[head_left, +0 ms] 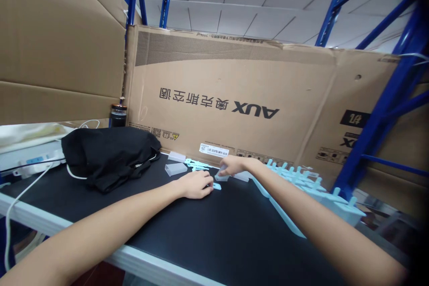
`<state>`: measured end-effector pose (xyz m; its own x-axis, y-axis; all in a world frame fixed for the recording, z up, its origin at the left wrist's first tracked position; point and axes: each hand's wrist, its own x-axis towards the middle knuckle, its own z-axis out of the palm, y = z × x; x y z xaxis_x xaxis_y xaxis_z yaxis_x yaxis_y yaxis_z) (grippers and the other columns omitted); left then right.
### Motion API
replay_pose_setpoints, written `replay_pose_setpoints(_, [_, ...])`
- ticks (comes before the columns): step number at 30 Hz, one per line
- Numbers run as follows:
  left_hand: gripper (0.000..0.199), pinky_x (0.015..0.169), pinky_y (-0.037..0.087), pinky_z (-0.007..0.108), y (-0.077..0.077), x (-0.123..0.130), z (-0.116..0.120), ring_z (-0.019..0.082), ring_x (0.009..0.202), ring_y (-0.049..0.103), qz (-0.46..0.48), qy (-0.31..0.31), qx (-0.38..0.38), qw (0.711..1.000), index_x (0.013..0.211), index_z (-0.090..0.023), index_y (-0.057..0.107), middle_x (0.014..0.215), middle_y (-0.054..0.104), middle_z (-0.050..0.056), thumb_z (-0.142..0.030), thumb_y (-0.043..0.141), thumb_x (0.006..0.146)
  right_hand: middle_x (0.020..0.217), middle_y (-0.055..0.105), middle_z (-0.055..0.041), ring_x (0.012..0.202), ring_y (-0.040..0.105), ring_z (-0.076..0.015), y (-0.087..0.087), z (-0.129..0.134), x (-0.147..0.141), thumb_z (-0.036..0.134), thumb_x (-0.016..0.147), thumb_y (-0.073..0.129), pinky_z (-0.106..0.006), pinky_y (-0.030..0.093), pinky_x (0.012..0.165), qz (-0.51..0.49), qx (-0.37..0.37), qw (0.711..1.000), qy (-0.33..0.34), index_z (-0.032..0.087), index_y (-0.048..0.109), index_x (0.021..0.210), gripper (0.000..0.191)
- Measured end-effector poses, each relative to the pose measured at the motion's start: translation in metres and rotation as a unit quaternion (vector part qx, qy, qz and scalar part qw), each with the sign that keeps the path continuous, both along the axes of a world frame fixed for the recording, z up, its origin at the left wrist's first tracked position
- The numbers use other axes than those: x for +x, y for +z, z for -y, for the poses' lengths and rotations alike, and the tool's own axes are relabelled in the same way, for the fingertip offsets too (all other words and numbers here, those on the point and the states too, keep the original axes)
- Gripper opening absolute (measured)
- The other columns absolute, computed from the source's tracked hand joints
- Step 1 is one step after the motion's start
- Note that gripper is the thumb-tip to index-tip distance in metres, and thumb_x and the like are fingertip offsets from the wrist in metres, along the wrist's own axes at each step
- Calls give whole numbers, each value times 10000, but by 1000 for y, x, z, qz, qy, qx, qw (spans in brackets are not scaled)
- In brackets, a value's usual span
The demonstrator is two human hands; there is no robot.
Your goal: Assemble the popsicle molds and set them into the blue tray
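Observation:
My left hand [197, 184] rests on the black tabletop with its fingers curled over a light blue plastic stick [217, 186], whose end shows past the fingertips. My right hand [232, 165] reaches in from the right, its fingers closed on a small translucent plastic box [221, 178]. Just beyond my left hand lie several light blue sticks [197, 165]. Two more clear boxes, one nearer [176, 169] and one behind it [176, 157], sit left of the sticks. Another clear box [241, 176] lies beneath my right wrist.
A light blue ice-pop mould [342, 208] with upright handles stands at the right, partly behind my right forearm. Black cloth [107, 156] lies at the left, near a power strip [36, 161]. Cardboard [214, 76] walls the back, and blue rack posts [378, 98] rise at the sides.

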<state>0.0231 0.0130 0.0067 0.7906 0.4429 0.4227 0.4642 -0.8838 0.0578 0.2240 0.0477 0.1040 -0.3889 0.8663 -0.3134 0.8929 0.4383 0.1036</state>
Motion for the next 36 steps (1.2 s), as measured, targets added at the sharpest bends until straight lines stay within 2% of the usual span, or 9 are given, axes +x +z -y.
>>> replay_pose_setpoints(2, [117,814,444,307,0,-1,1,202,918,557,8,-15,-18,1000,884,-199,552,938,587,50,-262,462,845,653,643,-26,622,609,-162,-6,-8,-6,442,711,601,-251,432,593,6,19,1000,7,158,652,974,390])
replay_pose_setpoints(5, [61,786,439,284,0,-1,-1,184,887,557,34,-37,-55,997,856,-197,525,907,592,34,-213,500,803,805,669,-65,789,615,-203,-12,-18,-15,334,670,635,-276,438,668,12,94,995,12,159,648,1000,374])
replay_pose_setpoints(7, [80,747,436,283,0,-2,-4,178,839,558,55,-35,-76,995,860,-191,518,897,594,32,-241,526,797,948,657,-105,900,593,-242,-10,-18,-17,334,661,642,-305,435,708,13,141,990,16,158,639,1027,407])
replay_pose_setpoints(9, [180,708,432,288,-2,-3,-7,183,814,557,78,-18,-98,992,892,-190,513,911,594,35,-314,577,778,1007,642,-111,925,583,-251,-3,-14,-16,369,653,652,-309,433,708,5,157,987,29,167,630,1045,441])
replay_pose_setpoints(13, [420,703,439,304,-5,-4,-11,219,887,574,126,20,-163,978,969,-193,479,979,606,50,-422,688,686,882,662,-42,785,601,-189,16,2,-10,404,621,681,-259,424,630,-39,60,996,61,197,642,985,421])
replay_pose_setpoints(16, [452,744,446,319,-6,-4,-12,226,929,590,147,12,-208,967,977,-196,442,980,637,46,-399,710,675,817,664,-25,734,597,-173,21,10,-11,412,618,681,-246,412,594,-51,6,996,77,192,650,925,379])
replay_pose_setpoints(21, [429,766,455,327,-7,-4,-14,206,892,618,160,-13,-231,960,954,-201,421,959,660,30,-349,718,682,817,666,-21,721,597,-167,9,12,-20,390,592,695,-243,411,591,-46,-32,994,97,184,653,888,363])
replay_pose_setpoints(27, [434,772,471,332,-9,-4,-17,208,895,632,185,-44,-235,953,975,-182,455,975,651,63,-309,742,676,832,671,-28,715,604,-167,2,18,-23,378,613,689,-234,409,578,-71,-23,993,92,173,639,894,351])
replay_pose_setpoints(36, [411,779,469,322,-12,-4,-22,207,877,649,196,-43,-254,946,918,-176,468,907,670,53,-290,762,653,855,663,-29,743,603,-159,-8,23,-13,358,670,665,-229,422,612,-154,-40,982,107,164,606,931,330])
